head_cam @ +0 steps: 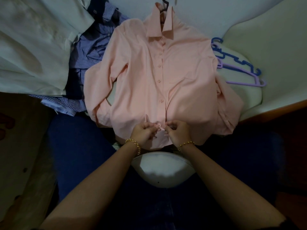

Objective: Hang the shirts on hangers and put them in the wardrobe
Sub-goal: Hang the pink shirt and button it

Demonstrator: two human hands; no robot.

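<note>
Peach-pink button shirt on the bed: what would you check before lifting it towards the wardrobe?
1. Dark hanger hook poking out at the collar of the peach-pink button shirt: ok.
2. Upper buttons fastened: ok.
3. Lowest button: not ok, not yet closed; left hand and right hand pinch the fabric there.
4. Sleeves tidy: not ok, one lies bunched near the spare blue and lilac plastic hangers.
5. Wardrobe open: cannot tell, out of view.
</note>
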